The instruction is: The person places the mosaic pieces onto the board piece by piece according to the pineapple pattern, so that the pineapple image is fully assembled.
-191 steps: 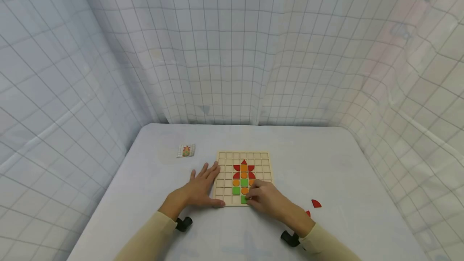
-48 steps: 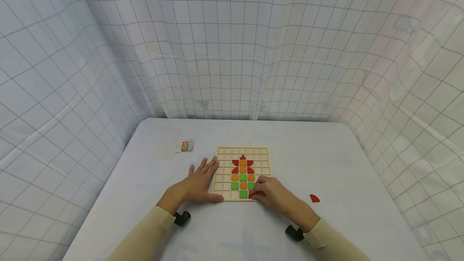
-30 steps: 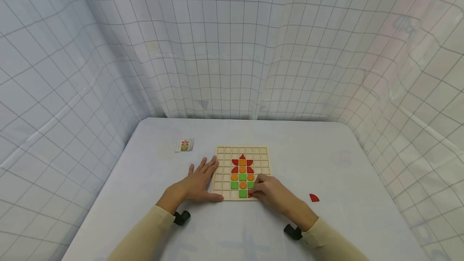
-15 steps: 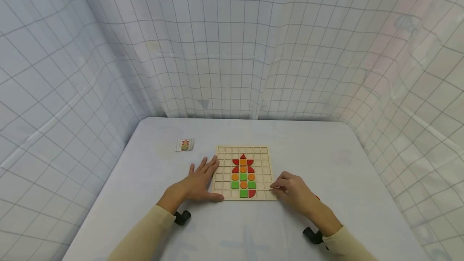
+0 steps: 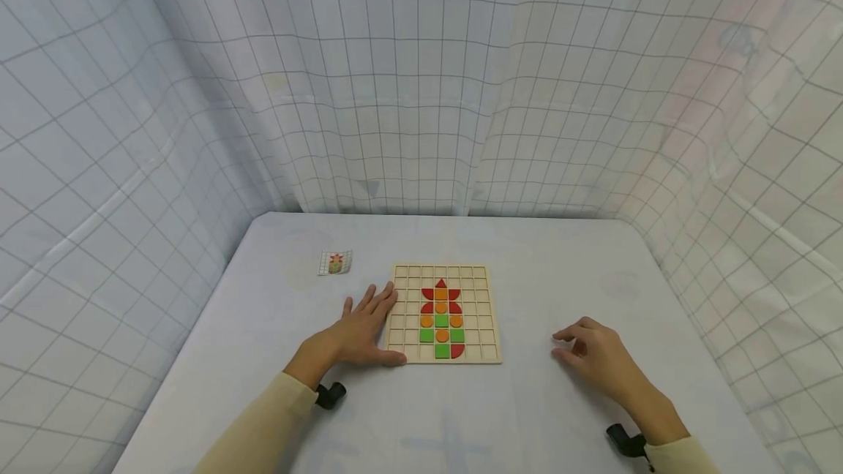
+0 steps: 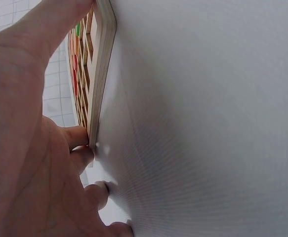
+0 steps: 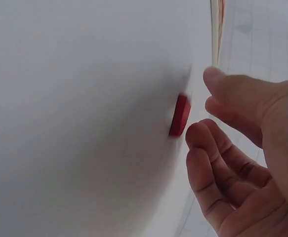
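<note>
A wooden grid board (image 5: 477,291) lies on the white table and carries a flower pattern of red, orange and green pieces (image 5: 441,320). A red quarter-round piece (image 5: 457,350) sits in the bottom row beside a green square. My left hand (image 5: 362,329) lies flat against the board's left edge (image 6: 102,74), with the thumb at the front corner. To the right of the board, my right hand (image 5: 586,348) hovers with its fingers loosely curled and holds nothing. A loose red piece (image 7: 180,115) lies just off its fingertips (image 7: 218,79) and is hidden in the head view.
A small pattern card (image 5: 336,262) lies at the back left of the table (image 5: 560,269). Gridded white cloth walls close in the back and both sides. The board's edge (image 7: 216,29) shows far off in the right wrist view.
My right hand left the board's bottom row, where a red quarter-round now sits, and moved right over the loose red piece. The left hand has stayed put.
</note>
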The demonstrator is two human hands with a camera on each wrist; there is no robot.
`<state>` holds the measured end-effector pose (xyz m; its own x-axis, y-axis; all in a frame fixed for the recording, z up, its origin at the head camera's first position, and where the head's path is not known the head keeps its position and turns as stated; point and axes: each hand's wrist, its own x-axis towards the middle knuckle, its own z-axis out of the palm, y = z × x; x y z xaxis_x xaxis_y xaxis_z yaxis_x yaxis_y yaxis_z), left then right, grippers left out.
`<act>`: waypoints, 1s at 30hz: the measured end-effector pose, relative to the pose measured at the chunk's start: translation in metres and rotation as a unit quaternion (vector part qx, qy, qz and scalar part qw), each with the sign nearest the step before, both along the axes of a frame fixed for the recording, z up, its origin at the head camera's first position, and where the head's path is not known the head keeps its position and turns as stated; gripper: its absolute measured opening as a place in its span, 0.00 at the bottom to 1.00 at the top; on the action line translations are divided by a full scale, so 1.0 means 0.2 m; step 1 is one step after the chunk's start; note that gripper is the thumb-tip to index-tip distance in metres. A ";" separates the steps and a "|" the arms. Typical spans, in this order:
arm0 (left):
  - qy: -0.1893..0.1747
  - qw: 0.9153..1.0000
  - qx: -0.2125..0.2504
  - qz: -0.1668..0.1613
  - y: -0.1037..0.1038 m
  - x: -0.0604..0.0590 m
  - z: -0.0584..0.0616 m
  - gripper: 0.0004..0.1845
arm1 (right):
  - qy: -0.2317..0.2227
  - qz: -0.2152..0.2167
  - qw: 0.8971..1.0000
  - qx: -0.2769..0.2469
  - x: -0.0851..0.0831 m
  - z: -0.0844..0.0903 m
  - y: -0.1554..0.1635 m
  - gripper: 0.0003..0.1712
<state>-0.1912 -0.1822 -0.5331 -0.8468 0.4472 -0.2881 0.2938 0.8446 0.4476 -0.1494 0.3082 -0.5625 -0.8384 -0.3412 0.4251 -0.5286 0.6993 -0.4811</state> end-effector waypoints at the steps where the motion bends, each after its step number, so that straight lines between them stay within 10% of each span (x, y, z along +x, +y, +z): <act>1: 0.000 1.000 0.001 -0.001 0.00 0.00 0.00 0.73 | -0.021 -0.020 0.999 0.019 0.02 0.02 0.01 0.15; 30: -0.005 1.000 0.010 -0.001 0.00 0.01 0.03 0.73 | -0.097 -0.007 0.995 0.035 0.07 0.06 0.08 0.14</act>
